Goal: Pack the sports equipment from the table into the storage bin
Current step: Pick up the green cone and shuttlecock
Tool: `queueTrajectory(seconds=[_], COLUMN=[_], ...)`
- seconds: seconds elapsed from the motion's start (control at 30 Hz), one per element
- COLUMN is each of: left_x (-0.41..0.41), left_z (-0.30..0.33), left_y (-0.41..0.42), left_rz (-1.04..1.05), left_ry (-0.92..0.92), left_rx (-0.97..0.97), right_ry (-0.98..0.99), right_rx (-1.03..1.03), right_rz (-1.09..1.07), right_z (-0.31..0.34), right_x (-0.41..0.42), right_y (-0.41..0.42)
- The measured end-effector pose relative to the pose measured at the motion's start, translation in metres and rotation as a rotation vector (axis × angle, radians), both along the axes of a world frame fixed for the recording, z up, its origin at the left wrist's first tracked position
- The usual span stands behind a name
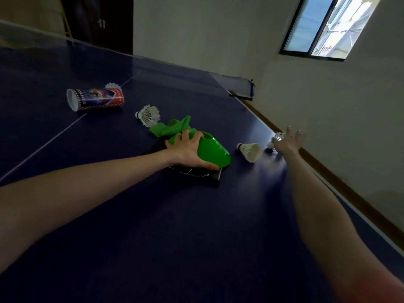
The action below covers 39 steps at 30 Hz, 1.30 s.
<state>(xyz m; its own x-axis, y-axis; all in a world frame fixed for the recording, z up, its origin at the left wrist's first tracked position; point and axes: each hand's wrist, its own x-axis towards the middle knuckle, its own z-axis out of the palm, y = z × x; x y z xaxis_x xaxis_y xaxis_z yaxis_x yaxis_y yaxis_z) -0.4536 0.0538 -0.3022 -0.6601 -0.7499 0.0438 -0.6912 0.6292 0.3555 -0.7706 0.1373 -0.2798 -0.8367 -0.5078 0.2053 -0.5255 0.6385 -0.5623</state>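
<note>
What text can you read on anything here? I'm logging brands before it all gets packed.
Shuttlecock tube: it carries printed lettering along its side and a central logo, but both are too blurred and tilted to read reliably.
Green cone, green band, shuttlecocks: no text visible.
Table and walls: no signs or numbers.

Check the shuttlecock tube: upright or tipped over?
Tipped over. The shuttlecock tube lies on its side on the table, open white mouth facing left, with a shuttlecock just behind it.
</note>
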Motion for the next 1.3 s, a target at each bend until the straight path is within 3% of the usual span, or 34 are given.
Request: queueTrajectory(seconds=[0.37,0.5,0.6,0.77,0.93,1.1,1.2,1.3], left_x=[-0.013,-0.015,-0.015,-0.014,-0.016,-0.018,-0.009,0.001], left_z=[-0.007,-0.008,-0.007,-0.004,-0.003,0.003,0.011,0.018], left_y=[-0.004,-0.002,0.001,0.005,0.006,0.014,0.024,0.028], left_rz=[0.012,0.016,0.017,0.029,0.043,0.071,0.086,0.06], left_ry=[0.031,0.041,0.043,0.046,0.062,0.069,0.081,0.12], left_rx=[-0.022,-0.03,-0.03,-0.04,-0.025,0.0,0.024,0.061], right_ry=[-0.036,0.111,0.11,0.423,0.421,0.121,0.177,0.28], right_rx=[0.119,0.007,-0.161,-0.288,-0.048,-0.003,0.033,-0.091], right_rz=[0.029,-0.061,-0.01,0.06,0.26,0.498,0.444,0.262], right_z=[-0.019,-0.022,-0.022,-0.017,-0.013,-0.01,-0.015,-0.016], right_x=[-0.048,-0.041,-0.028,0.005,0.034,0.075,0.101,0.123], right_y=[-0.032,-0.031,-0.021,0.002,0.034,0.043,0.037,0.044])
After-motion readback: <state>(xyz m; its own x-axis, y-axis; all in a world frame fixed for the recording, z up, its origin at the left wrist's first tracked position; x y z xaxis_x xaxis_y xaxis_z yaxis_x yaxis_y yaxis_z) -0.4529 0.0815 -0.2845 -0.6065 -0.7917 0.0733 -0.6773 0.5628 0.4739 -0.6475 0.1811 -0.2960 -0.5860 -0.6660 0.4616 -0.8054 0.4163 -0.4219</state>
